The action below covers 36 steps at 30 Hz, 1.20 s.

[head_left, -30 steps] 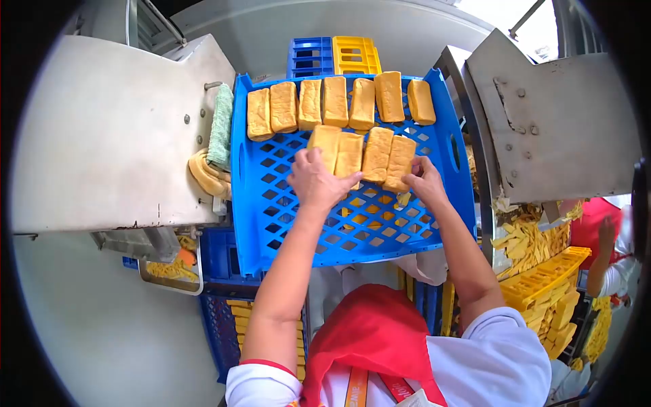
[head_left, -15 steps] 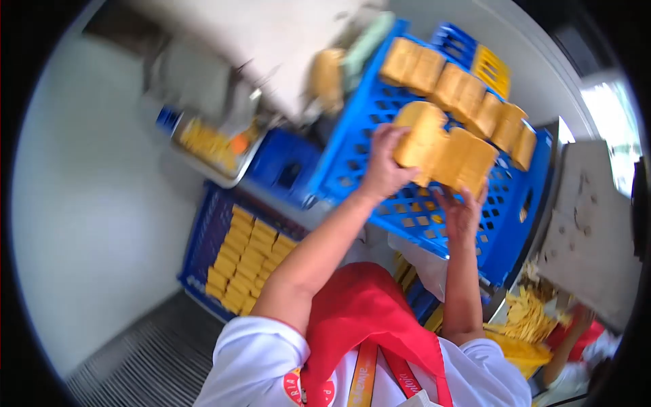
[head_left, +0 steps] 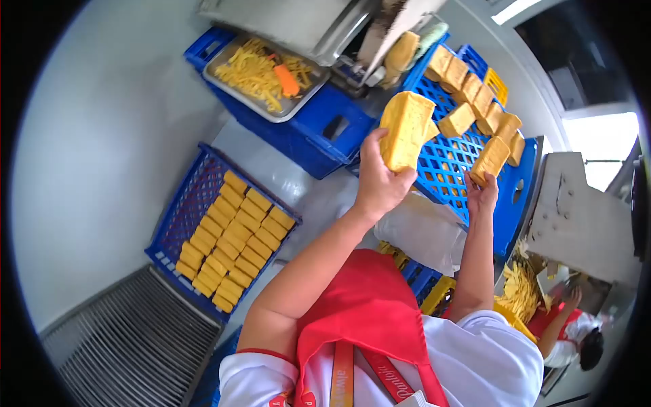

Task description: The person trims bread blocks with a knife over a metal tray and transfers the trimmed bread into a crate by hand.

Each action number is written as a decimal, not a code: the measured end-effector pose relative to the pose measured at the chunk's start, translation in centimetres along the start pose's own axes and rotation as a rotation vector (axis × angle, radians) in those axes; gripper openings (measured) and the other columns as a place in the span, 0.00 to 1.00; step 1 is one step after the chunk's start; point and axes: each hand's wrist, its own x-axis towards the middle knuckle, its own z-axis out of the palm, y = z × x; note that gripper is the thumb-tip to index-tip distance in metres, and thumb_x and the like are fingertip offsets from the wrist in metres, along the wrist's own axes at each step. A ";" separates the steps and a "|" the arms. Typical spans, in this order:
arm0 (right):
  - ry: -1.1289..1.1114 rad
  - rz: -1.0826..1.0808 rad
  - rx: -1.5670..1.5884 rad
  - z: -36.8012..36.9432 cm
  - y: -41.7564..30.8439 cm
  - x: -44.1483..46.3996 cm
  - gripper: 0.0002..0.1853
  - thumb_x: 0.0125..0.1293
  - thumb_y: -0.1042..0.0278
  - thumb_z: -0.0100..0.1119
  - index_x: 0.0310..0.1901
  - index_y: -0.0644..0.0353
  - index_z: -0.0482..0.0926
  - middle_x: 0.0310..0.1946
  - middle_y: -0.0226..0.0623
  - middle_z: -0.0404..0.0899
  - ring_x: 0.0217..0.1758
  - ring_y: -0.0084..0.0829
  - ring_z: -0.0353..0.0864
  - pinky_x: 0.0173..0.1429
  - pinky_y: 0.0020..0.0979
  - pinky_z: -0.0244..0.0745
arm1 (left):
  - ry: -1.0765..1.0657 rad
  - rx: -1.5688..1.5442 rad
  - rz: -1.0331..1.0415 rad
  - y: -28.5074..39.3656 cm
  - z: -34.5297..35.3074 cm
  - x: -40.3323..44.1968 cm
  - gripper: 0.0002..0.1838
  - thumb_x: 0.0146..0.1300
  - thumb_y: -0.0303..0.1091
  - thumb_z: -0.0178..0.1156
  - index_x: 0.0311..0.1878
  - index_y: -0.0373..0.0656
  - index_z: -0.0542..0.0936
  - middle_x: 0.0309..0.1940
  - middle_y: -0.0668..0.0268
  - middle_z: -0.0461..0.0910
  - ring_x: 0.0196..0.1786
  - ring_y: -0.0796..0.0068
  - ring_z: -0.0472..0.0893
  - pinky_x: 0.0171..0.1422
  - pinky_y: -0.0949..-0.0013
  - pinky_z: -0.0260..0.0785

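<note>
My left hand (head_left: 384, 178) is wrapped round the lower end of a yellow loaf block (head_left: 407, 129), raised at the near left side of the blue crate (head_left: 447, 159). Another piece shows partly behind that block. My right hand (head_left: 482, 195) grips the lower end of a browner loaf block (head_left: 490, 160) over the crate's right part. Between the hands, a single block (head_left: 457, 121) lies on the crate's lattice floor. Several more blocks (head_left: 469, 88) stand in a row along its far side.
At the left, a lower blue crate (head_left: 160, 237) holds rows of yellow blocks beside a floor grating (head_left: 132, 339). A metal tray (head_left: 261, 112) carries yellow strips and an orange-handled tool (head_left: 287, 81). Metal panels flank the work crate. A co-worker (head_left: 569, 332) is at lower right.
The view has swung left, bringing the lower crate of blocks into full sight. My hands have moved apart; the left has lifted its block away from the group, and the right holds another.
</note>
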 end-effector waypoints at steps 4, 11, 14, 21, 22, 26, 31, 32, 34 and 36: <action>0.059 0.040 -0.037 1.0 -1.9 2.3 0.23 0.65 0.67 0.57 0.61 0.62 0.68 0.51 0.45 0.76 0.48 0.44 0.80 0.48 0.42 0.84 | -0.125 -0.227 -0.101 0.7 3.2 0.5 0.38 0.44 0.28 0.66 0.62 0.35 0.64 0.53 0.46 0.69 0.58 0.46 0.71 0.66 0.56 0.65; 0.163 -0.491 -1.263 10.7 0.0 10.6 0.45 0.60 0.52 0.67 0.76 0.34 0.53 0.60 0.56 0.67 0.49 0.55 0.82 0.56 0.51 0.77 | -0.317 0.181 0.402 -2.1 7.7 4.5 0.35 0.44 0.35 0.67 0.58 0.41 0.67 0.52 0.48 0.71 0.58 0.47 0.71 0.68 0.49 0.58; 0.254 -0.555 -1.486 14.1 2.3 9.0 0.52 0.51 0.51 0.74 0.75 0.29 0.52 0.62 0.57 0.61 0.53 0.61 0.79 0.58 0.50 0.77 | -0.310 0.479 0.465 -5.0 8.5 5.2 0.37 0.45 0.34 0.70 0.61 0.49 0.69 0.54 0.49 0.69 0.59 0.47 0.70 0.68 0.47 0.58; 0.189 -0.834 -1.306 7.3 1.2 11.6 0.51 0.42 0.63 0.74 0.72 0.44 0.60 0.57 0.52 0.70 0.51 0.52 0.81 0.56 0.44 0.81 | -0.545 0.635 0.451 -5.3 8.7 6.8 0.43 0.42 0.26 0.72 0.66 0.63 0.70 0.61 0.48 0.64 0.58 0.43 0.74 0.62 0.50 0.72; 0.051 -0.675 -0.926 5.7 0.8 11.4 0.50 0.44 0.65 0.73 0.72 0.49 0.61 0.57 0.51 0.72 0.51 0.50 0.82 0.57 0.44 0.80 | -0.544 0.676 0.465 -6.3 8.9 7.0 0.43 0.42 0.24 0.71 0.66 0.62 0.70 0.61 0.47 0.66 0.60 0.42 0.73 0.63 0.52 0.72; -0.203 -0.185 -0.096 0.6 -1.1 9.2 0.40 0.52 0.73 0.64 0.70 0.59 0.63 0.57 0.47 0.77 0.55 0.45 0.82 0.61 0.45 0.78 | -0.473 0.505 0.299 -7.0 9.7 7.6 0.43 0.41 0.27 0.72 0.65 0.58 0.71 0.57 0.47 0.71 0.59 0.43 0.74 0.62 0.52 0.72; -0.604 0.162 0.455 -0.7 -4.3 4.7 0.38 0.56 0.68 0.62 0.68 0.70 0.62 0.58 0.53 0.76 0.55 0.47 0.82 0.57 0.45 0.81 | -0.221 -0.236 0.077 0.3 7.2 5.0 0.52 0.39 0.39 0.79 0.70 0.41 0.64 0.61 0.58 0.70 0.66 0.64 0.69 0.73 0.62 0.60; -0.644 0.220 0.442 1.2 -4.8 2.9 0.38 0.56 0.68 0.62 0.68 0.70 0.62 0.58 0.53 0.76 0.55 0.47 0.82 0.57 0.45 0.81 | -0.258 -0.445 -0.010 2.8 5.0 4.2 0.53 0.41 0.35 0.78 0.72 0.42 0.61 0.63 0.62 0.68 0.67 0.68 0.67 0.73 0.64 0.59; -0.919 0.208 0.401 5.4 -5.6 -1.5 0.38 0.56 0.60 0.64 0.69 0.63 0.65 0.54 0.51 0.78 0.50 0.42 0.83 0.44 0.40 0.82 | -0.208 -0.634 -0.059 5.6 -0.4 2.5 0.55 0.43 0.30 0.78 0.74 0.43 0.56 0.65 0.65 0.66 0.68 0.72 0.66 0.73 0.65 0.58; -1.089 0.209 0.383 9.4 -3.9 -5.7 0.39 0.56 0.56 0.65 0.69 0.60 0.66 0.52 0.50 0.78 0.47 0.40 0.83 0.37 0.37 0.83 | -0.062 -0.791 -0.113 7.0 -7.1 -0.1 0.58 0.42 0.30 0.81 0.74 0.44 0.55 0.66 0.65 0.66 0.71 0.72 0.65 0.75 0.62 0.58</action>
